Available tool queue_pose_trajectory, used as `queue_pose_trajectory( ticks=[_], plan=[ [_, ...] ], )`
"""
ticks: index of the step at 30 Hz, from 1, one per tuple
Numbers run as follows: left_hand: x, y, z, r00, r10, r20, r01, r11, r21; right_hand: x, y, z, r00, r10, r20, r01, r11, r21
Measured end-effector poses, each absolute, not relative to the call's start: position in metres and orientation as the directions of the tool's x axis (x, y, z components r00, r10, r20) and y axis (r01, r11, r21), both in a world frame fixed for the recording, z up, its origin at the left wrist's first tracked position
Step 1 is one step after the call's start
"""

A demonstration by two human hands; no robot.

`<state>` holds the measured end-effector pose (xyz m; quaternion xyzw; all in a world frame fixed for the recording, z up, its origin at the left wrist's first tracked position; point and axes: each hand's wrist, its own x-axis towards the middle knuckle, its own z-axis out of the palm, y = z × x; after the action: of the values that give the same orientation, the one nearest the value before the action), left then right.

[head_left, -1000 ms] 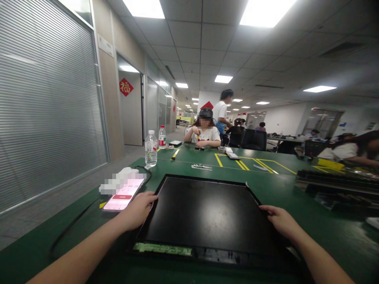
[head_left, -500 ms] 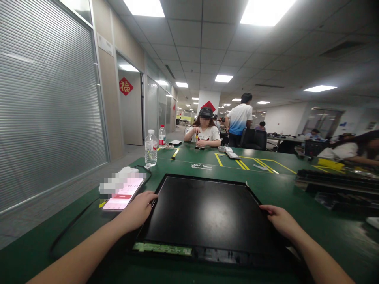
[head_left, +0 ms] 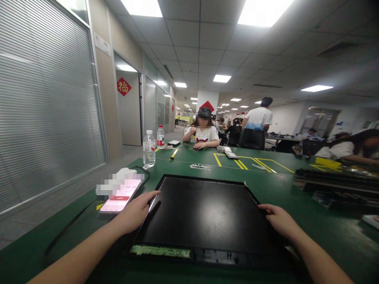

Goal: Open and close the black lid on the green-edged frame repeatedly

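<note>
A large black LCD screen panel (head_left: 189, 213) lies face up in front of me, with a green circuit board strip (head_left: 160, 251) along its near edge. My left hand (head_left: 139, 209) holds the panel's left edge, one finger reaching over the rim onto the dark surface; its other fingers are mostly hidden. On the opposite side, my right hand (head_left: 275, 219) grips the right edge, its fingertips on the frame and the rest curled beside it. A phone (head_left: 121, 197) with a lit pink screen rests just left of my left hand.
Two bottles, one clear (head_left: 149, 150) and one red-capped (head_left: 160, 137), stand at the far left of the green table (head_left: 237, 169). Small metal parts (head_left: 200, 167) lie beyond the panel. Dark strips (head_left: 334, 183) are stacked at right. A co-worker (head_left: 204, 132) sits opposite.
My left hand's finger has shifted slightly further over the panel's left rim. My right hand stays at its edge. In the background, a standing person has moved right.
</note>
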<state>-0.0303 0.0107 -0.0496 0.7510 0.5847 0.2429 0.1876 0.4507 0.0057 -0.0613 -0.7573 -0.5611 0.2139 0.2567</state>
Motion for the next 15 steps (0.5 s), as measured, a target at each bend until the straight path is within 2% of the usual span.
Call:
queue_pose_trajectory(
  ticks=[4,8,11,15],
  plan=[
    [-0.028,0.009,-0.039,0.169,0.976,0.135,0.623,-0.212,0.753,0.457,0.007,-0.063,0.292,0.956,-0.01,0.725,-0.228,-0.65],
    [-0.02,0.005,-0.026,0.117,0.993,-0.001,0.24,-0.028,0.97,0.461,0.006,-0.064,0.32,0.947,0.016,0.735,-0.238,-0.635],
    [-0.016,0.004,-0.024,0.064,0.993,-0.102,0.004,0.102,0.995,0.46,0.006,-0.062,0.322,0.947,0.013,0.749,-0.246,-0.615],
    [-0.016,0.007,-0.029,0.032,0.985,-0.168,-0.16,0.171,0.972,0.456,0.005,-0.057,0.298,0.953,-0.061,0.713,-0.265,-0.65]
  ],
)
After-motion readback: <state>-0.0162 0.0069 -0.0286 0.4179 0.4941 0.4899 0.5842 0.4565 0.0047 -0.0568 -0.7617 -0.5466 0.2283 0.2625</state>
